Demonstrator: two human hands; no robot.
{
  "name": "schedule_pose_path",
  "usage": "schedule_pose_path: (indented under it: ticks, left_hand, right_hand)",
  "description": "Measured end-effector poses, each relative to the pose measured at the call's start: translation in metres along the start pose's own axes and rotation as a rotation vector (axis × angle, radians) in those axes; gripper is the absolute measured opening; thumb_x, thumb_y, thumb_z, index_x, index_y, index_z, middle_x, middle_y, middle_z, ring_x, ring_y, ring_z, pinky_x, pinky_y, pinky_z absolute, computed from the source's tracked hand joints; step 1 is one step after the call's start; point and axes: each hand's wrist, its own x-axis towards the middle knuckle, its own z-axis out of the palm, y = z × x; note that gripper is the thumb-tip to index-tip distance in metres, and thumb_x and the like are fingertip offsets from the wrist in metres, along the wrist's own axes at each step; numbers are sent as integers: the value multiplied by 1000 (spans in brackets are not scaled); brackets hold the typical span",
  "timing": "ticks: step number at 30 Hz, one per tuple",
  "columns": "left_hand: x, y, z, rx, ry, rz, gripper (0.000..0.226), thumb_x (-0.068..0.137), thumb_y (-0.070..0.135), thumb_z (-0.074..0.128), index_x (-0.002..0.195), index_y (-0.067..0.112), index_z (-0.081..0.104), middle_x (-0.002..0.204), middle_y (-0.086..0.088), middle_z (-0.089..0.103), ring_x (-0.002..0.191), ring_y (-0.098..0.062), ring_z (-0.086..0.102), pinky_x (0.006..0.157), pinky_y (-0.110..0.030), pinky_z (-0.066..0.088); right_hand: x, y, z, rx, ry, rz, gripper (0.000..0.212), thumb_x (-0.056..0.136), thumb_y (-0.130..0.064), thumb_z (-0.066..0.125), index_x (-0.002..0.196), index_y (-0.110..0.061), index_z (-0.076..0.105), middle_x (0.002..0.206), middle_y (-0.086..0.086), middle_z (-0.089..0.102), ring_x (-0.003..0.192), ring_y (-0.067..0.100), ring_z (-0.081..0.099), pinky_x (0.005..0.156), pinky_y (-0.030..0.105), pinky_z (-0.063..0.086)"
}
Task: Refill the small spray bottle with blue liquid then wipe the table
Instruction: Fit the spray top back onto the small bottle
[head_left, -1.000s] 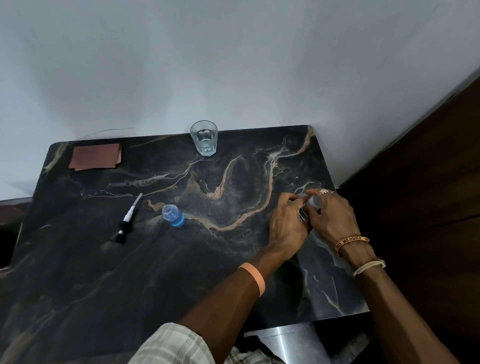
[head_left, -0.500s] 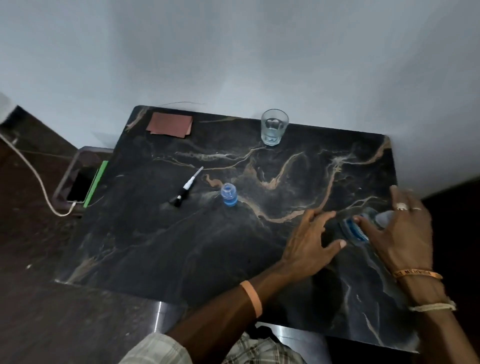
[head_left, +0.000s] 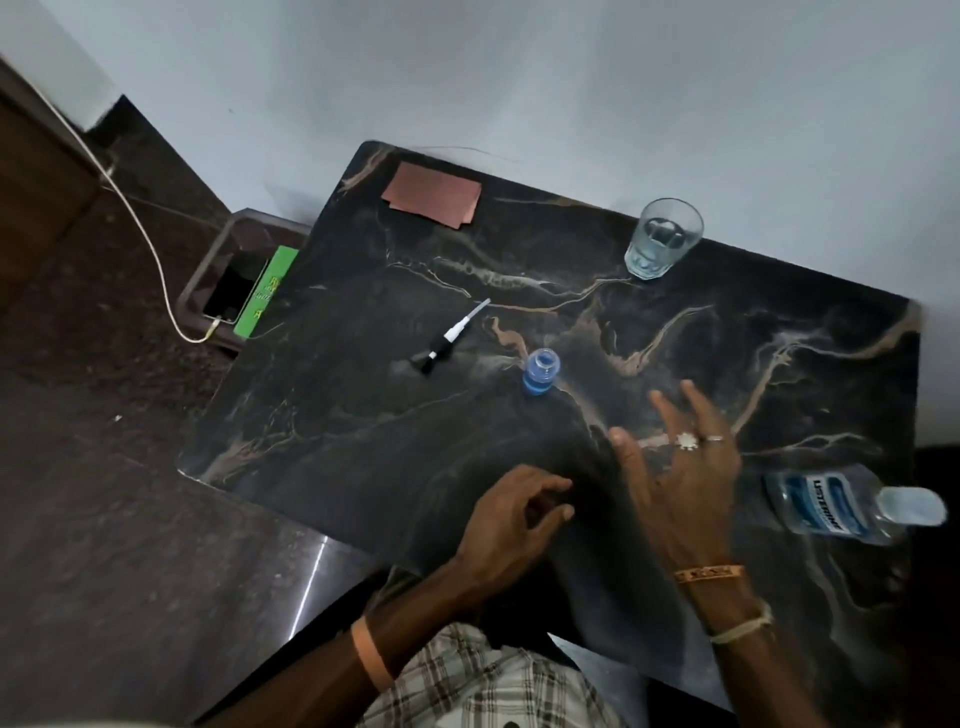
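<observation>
We record a dark marble-patterned table (head_left: 363, 441) set against a pale wall, filling the centre and right of the frame. The small spray bottle (head_left: 541, 371) stands near the middle of the table, uncapped, with blue liquid inside. Its spray head (head_left: 445, 344), with the white dip tube attached, lies on the table to the left of the bottle and apart from it. A glass (head_left: 662, 239) holding clear liquid stands at the upper right, near the wall edge. A folded reddish-brown cloth (head_left: 431, 200) lies at the table's upper left corner. A large mouthwash bottle (head_left: 826, 506) of blue liquid sits at the right edge of the frame, pale cap end pointing right; we cannot tell whether it stands or lies. The left hand (head_left: 511, 519) hovers at the lower centre with fingers loosely curled, holding nothing. The right hand (head_left: 680, 478), wearing rings, is over the table just right of it, fingers spread and empty, between the small bottle and the mouthwash bottle, touching neither. Beside the table, at centre left, a phone (head_left: 228, 296) on a white cable (head_left: 145, 234) rests in a tray.
</observation>
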Motion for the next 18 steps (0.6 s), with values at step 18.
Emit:
schedule_pose_path:
  ticks: [18]
  left_hand:
    - [137, -91, -157, 204, 167, -269, 35, 95, 19, 60, 130, 12, 61, 124, -5, 62, 111, -16, 60, 98, -29, 48]
  right_hand:
    - [71, -163, 196, 651, -390, 778, 33, 88, -20, 69, 120, -13, 63, 106, 1, 69, 90, 10, 64, 84, 23, 50]
